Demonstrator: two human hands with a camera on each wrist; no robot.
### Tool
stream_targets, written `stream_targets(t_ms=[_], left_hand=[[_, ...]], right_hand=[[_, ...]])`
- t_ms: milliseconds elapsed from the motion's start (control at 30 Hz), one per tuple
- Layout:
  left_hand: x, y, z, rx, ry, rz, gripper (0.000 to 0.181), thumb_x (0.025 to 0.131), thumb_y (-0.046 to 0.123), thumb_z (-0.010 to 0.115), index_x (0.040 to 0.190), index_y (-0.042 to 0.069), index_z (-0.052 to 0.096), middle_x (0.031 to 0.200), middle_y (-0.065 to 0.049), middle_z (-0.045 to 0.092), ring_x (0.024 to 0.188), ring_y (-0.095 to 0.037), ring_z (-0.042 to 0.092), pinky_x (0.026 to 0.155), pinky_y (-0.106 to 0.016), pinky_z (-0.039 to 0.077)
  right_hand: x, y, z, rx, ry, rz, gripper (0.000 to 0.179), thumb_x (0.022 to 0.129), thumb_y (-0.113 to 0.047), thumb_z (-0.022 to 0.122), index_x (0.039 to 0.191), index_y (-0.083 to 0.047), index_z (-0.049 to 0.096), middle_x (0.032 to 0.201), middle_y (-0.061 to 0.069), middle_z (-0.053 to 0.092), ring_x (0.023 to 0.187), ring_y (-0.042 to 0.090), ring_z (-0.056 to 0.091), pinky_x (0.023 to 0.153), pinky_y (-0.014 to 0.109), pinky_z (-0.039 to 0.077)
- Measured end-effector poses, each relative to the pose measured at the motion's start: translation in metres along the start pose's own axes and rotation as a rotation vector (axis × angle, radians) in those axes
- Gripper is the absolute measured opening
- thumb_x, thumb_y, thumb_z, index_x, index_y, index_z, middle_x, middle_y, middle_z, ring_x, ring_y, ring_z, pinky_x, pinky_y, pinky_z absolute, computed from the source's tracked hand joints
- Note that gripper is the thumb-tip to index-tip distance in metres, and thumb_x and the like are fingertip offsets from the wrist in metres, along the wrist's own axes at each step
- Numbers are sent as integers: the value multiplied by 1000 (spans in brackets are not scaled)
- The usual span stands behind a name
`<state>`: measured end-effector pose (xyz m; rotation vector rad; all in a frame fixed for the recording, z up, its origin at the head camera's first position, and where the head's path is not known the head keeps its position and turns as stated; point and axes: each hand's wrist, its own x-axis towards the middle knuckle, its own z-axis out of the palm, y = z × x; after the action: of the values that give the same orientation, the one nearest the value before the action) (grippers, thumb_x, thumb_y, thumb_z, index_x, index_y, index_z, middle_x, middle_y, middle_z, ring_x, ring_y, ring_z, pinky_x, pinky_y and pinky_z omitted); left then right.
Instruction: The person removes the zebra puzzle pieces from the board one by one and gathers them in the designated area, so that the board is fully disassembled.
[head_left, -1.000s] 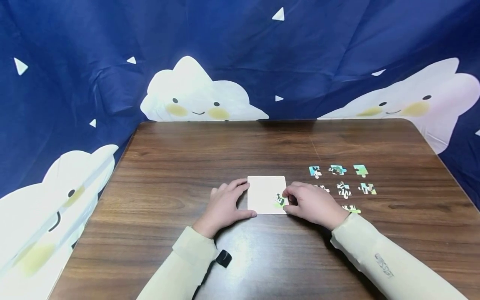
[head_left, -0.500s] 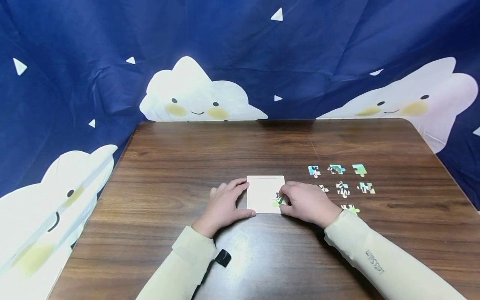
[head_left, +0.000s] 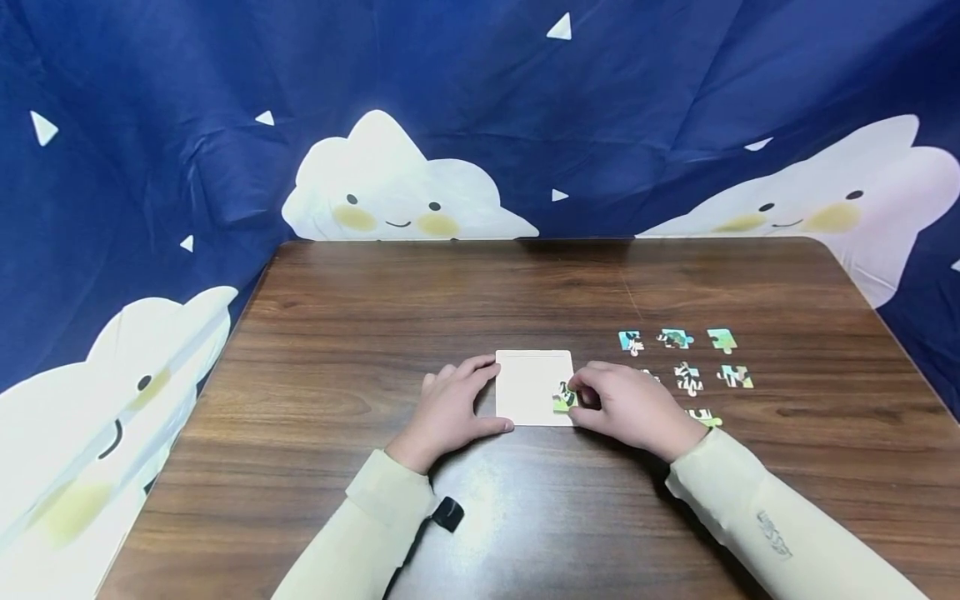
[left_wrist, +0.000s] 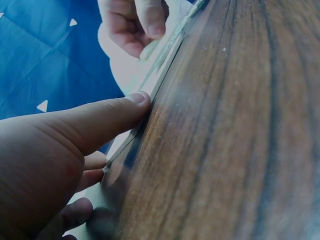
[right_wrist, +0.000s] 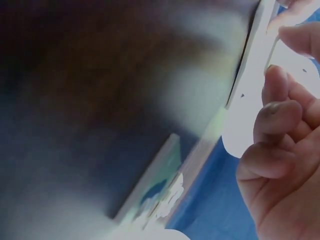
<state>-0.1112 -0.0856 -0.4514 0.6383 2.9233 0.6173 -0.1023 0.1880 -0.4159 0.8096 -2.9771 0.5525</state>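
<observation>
A small white puzzle board (head_left: 525, 387) lies on the wooden table, in the middle of the head view. My left hand (head_left: 450, 410) holds its left side, thumb at the near corner and forefinger at the left edge. In the left wrist view that thumb (left_wrist: 125, 110) lies along the board's edge. Over the board's near right corner, my right hand (head_left: 626, 408) pinches a puzzle piece (head_left: 563, 398) with a black-and-white figure on green. Thumb and forefinger cover its right side. The right wrist view shows the other fingers (right_wrist: 275, 117) curled in.
Several loose puzzle pieces (head_left: 688, 377) lie in rows to the right, some partly behind the right hand and sleeve. The dark wooden table (head_left: 337, 333) reaches back to a blue curtain (head_left: 465, 83) with smiling clouds.
The puzzle piece has turned from a slant to lie squarer with the board, and more of it shows. My right hand went slightly left, then back right. My left hand keeps its place.
</observation>
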Motion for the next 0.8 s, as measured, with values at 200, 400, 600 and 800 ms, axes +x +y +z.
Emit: stream_targets(t_ms=[200, 400, 600, 800], left_hand=[[0, 0, 0, 6, 1, -1, 86, 74, 64, 77, 146, 23, 54, 153, 10, 44, 108, -18, 52, 85, -42, 33], [0, 0, 0, 6, -6, -1, 86, 75, 64, 77, 147, 24, 53, 154, 10, 43, 110, -18, 52, 86, -42, 33], [0, -1, 0, 8, -4, 0, 86, 75, 64, 77, 147, 23, 53, 154, 9, 43, 110, -19, 52, 86, -43, 33], [0, -1, 1, 2, -9, -3, 87, 75, 64, 76, 148, 23, 52, 155, 10, 43, 110, -19, 52, 86, -42, 33]], right_hand=[[-10, 6, -2, 27, 49, -11, 21, 81, -26, 75, 98, -16, 71, 78, -16, 52, 68, 4, 50, 62, 30, 45], [-20, 17, -6, 214, 82, -8, 19, 82, -18, 78, 99, -13, 72, 80, -14, 56, 72, 4, 54, 69, 27, 47], [-32, 26, -10, 375, 86, 33, 16, 84, -15, 79, 98, -15, 71, 80, -12, 56, 70, 5, 52, 65, 22, 43], [-48, 40, -14, 337, 173, -5, 19, 81, -9, 80, 95, -17, 70, 78, -15, 54, 68, 4, 51, 62, 17, 39]])
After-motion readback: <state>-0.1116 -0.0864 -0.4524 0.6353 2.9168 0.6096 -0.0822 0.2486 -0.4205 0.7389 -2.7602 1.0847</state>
